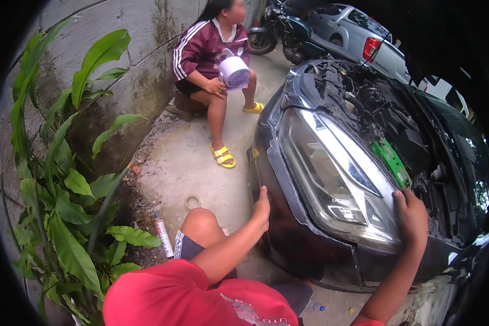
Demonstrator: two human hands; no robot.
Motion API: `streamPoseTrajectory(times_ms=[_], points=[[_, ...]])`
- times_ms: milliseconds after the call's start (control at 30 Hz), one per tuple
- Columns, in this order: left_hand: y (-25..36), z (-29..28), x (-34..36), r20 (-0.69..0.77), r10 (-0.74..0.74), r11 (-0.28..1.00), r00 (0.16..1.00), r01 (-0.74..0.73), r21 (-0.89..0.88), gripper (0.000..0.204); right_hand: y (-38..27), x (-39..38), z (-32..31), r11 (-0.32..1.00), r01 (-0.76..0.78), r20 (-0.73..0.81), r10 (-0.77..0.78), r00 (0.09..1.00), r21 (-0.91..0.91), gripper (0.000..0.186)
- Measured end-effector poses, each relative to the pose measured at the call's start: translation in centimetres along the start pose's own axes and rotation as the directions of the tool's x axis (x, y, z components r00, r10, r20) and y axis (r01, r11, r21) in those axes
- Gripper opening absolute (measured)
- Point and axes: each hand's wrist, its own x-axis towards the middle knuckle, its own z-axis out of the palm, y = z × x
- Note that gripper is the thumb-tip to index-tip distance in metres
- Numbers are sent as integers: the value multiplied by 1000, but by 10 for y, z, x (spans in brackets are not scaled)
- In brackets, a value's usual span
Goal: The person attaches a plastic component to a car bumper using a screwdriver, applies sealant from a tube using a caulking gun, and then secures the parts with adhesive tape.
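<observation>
A large clear headlight [331, 174] sits in the front corner of a dark car, above the bumper [299, 244]. My right hand [413, 218] grips the rear end of the headlight, its fingers curled at the lens edge. Most of those fingertips are hidden from view. On the bumper's front side, my left hand [262, 211] rests with one digit stretched upward; its other fingers are partly hidden. A rough, uneven edge runs along the bumper below the lamp.
The engine bay [375, 103] lies open, with a green part [390, 162] behind the headlight. A seated person [214, 65] holds a purple fan [233, 73]. A tape roll [192, 201] and a tube [164, 238] are on the ground. Leafy plants [70, 206] stand left.
</observation>
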Motion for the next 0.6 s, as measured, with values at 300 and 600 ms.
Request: streamPoseTrajectory(times_ms=[300,600], points=[[4,8,-13,-34,9,1000,999,-8,9,101,11,2,4,1000,-3,4,3,1000,-21,50],[-3,0,2,-10,12,1000,1000,-12,-18,100,8,1,3,999,0,-13,0,1000,-32,49]])
